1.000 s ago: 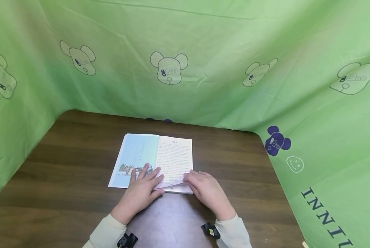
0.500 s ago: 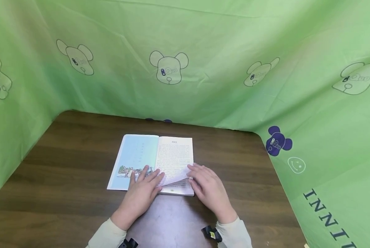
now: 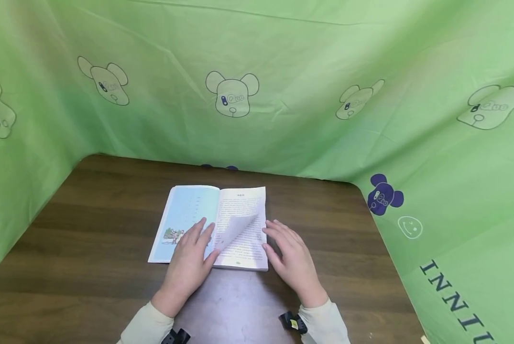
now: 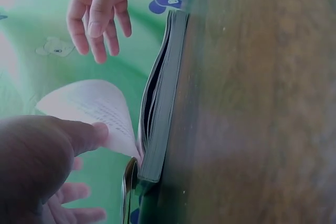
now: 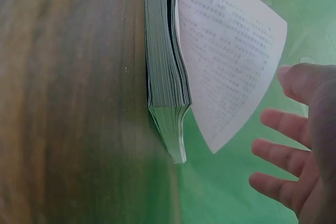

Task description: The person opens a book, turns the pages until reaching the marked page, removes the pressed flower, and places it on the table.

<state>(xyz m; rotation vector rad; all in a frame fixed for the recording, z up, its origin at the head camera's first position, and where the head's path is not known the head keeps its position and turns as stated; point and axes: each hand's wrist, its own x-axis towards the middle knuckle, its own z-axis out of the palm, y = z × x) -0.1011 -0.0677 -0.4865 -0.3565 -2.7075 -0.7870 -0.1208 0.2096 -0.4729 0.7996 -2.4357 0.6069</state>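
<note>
An open book (image 3: 192, 203) lies on the table, a pale blue picture page on its left and printed text on its right. One leaf (image 3: 236, 228) curls up from the lower right, uncovering more text below. My left hand (image 3: 188, 263) is spread over the picture page, its thumb against the raised leaf near the spine. In the left wrist view the thumb overlaps the lifted leaf (image 4: 100, 106) while the fingers stay apart. Beside the book's right edge, my right hand (image 3: 294, 263) has loosely extended fingers. The right wrist view shows a gap between these fingers and the leaf (image 5: 231, 61).
Around the book spreads the brown wooden table (image 3: 338, 239). Green cloth (image 3: 291, 143) with bear-head drawings hangs along its back and sides. A small dark camera (image 3: 293, 323) sits at the right wrist.
The leaf's lower corner has risen and curled toward the left. My right fingers have come off it, and my left hand has shifted slightly left, its thumb now at the leaf.
</note>
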